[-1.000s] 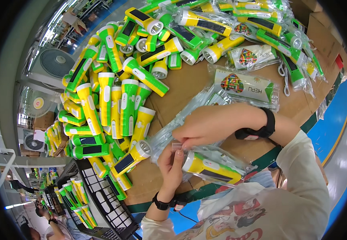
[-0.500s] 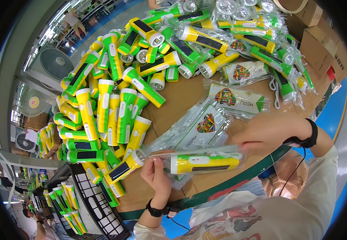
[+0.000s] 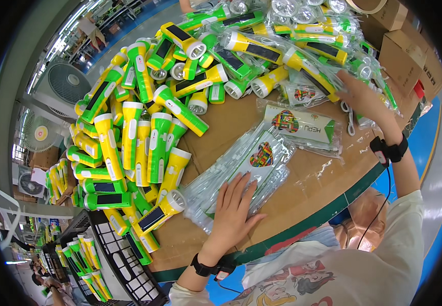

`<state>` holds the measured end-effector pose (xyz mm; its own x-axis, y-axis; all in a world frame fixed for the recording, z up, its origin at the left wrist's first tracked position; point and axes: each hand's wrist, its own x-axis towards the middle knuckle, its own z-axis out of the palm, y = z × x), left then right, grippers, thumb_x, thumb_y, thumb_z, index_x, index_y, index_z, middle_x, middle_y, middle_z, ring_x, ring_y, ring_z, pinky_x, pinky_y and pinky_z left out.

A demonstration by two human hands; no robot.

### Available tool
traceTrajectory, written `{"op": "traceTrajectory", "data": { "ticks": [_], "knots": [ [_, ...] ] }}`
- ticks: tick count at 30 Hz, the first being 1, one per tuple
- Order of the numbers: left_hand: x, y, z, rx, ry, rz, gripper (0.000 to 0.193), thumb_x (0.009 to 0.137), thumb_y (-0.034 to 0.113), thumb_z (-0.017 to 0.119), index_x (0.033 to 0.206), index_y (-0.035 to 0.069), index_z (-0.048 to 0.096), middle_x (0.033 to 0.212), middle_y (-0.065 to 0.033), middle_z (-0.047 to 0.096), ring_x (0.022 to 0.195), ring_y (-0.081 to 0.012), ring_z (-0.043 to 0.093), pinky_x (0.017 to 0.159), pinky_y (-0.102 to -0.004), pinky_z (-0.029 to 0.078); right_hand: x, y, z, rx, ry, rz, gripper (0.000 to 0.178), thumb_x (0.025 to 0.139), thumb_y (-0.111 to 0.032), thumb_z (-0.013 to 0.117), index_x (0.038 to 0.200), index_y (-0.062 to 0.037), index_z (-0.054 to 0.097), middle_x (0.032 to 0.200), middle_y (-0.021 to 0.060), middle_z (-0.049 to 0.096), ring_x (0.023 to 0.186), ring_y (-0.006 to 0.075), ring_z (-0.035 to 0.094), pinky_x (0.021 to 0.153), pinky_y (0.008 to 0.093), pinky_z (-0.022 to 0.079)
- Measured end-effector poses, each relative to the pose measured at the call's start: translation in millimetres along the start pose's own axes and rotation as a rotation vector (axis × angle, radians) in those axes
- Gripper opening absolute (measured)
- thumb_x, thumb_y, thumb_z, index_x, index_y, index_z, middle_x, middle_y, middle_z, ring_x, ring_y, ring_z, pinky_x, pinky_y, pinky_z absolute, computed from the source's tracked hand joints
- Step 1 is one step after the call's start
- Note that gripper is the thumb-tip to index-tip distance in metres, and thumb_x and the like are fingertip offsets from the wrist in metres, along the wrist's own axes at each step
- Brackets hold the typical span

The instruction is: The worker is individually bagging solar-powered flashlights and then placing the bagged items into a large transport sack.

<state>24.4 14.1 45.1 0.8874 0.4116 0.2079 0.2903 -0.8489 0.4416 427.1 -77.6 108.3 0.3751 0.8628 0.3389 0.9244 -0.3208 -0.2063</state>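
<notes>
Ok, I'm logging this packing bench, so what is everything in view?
Loose torches: dozens, yellow and green, piled on the table's left.
Bagged torches: many, yellow and green, heaped at the far right.
Clear bags: a stack, with coloured printed cards, mid-table.
Table: one, brown top with green edge.
Crate: one, black, by the table's near-left edge.
Cartons: several, brown, far right.
Fans: two in plain sight, pale, left.
Left hand: flat on the bag stack.
Right hand: at the bagged heap.

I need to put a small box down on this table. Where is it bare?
Bare cardboard table lies between the stack of clear bags and the near green edge, and behind the stack. The loose torch pile and bagged torches crowd elsewhere.
</notes>
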Motion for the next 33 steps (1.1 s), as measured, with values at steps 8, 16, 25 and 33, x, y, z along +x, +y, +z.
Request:
{"op": "traceTrajectory", "data": {
  "ticks": [8, 16, 25, 33],
  "knots": [
    [1, -5, 3, -0.007, 0.002, 0.006, 0.066, 0.077, 0.034, 0.075, 0.132, 0.006, 0.050, 0.143, -0.0136, 0.043, 0.136, -0.0344, 0.036, 0.111, -0.0514, 0.025, 0, -35, 13, 0.176, -0.231, 0.007, 0.041, 0.086, -0.012, 0.066, 0.123, -0.0020, 0.053, 0.119, 0.0192, 0.059, 0.110, 0.0337, 0.057, 0.095, 0.0381, 0.045],
    [-1, -4, 2, 0.005, -0.008, 0.005, 0.063, 0.079, 0.032, 0.073, 0.132, 0.006, 0.051, 0.144, -0.0128, 0.043, 0.137, -0.0344, 0.035, 0.112, -0.0517, 0.024, 29, -16, 18, 0.147, 0.161, -0.174, 0.022, 0.086, -0.013, 0.064, 0.106, -0.0036, 0.059, 0.099, 0.0165, 0.063, 0.094, 0.0339, 0.061, 0.079, 0.0405, 0.049],
    [2, -1, 6, -0.014, -0.002, 0.020, 0.063, 0.079, 0.032, 0.072, 0.132, 0.006, 0.050, 0.145, -0.0125, 0.043, 0.137, -0.0348, 0.035, 0.112, -0.0516, 0.024, 38, -7, -10, -0.162, 0.565, -0.092, 0.018, 0.089, -0.012, 0.061, 0.105, -0.0055, 0.060, 0.086, 0.0100, 0.067, 0.078, 0.0283, 0.065, 0.066, 0.0400, 0.049],
    [-23, -17, 14, -0.670, 0.265, -0.116, 0.070, 0.088, 0.032, 0.064, 0.143, -0.001, 0.034, 0.145, -0.0233, 0.039, 0.134, -0.0372, 0.038, 0.110, -0.0466, 0.029, 3, -157, 6, 0.937, -0.830, -0.342, 0.034, 0.092, -0.030, 0.061, 0.107, 0.0001, 0.062, 0.088, 0.0124, 0.068, 0.071, 0.0183, 0.068, 0.063, 0.0338, 0.054]
  ]
}}
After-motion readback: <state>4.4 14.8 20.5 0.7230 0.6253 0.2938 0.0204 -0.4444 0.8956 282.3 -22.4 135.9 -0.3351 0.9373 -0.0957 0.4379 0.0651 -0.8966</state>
